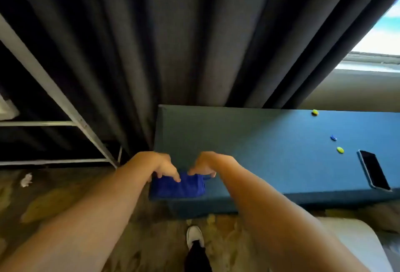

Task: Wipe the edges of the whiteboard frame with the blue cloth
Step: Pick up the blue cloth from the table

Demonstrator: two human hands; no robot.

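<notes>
A folded blue cloth (178, 186) lies at the near left corner of a blue fabric-covered surface (259, 142). My left hand (161, 166) presses its fingertips on the cloth's upper left part. My right hand (205, 164) pinches the cloth's upper right edge. Both hands are curled over the cloth. A grey metal frame (54, 96) with crossbars leans at the left; whether it belongs to the whiteboard I cannot tell. No white board face is in view.
Dark curtains (173, 44) hang behind. A black phone (374, 172) and three small coloured pins, one yellow (315, 112), lie on the blue surface at right. A window (381, 40) is at upper right. My shoe (194, 236) stands on patterned floor; crumpled paper (26, 179) lies left.
</notes>
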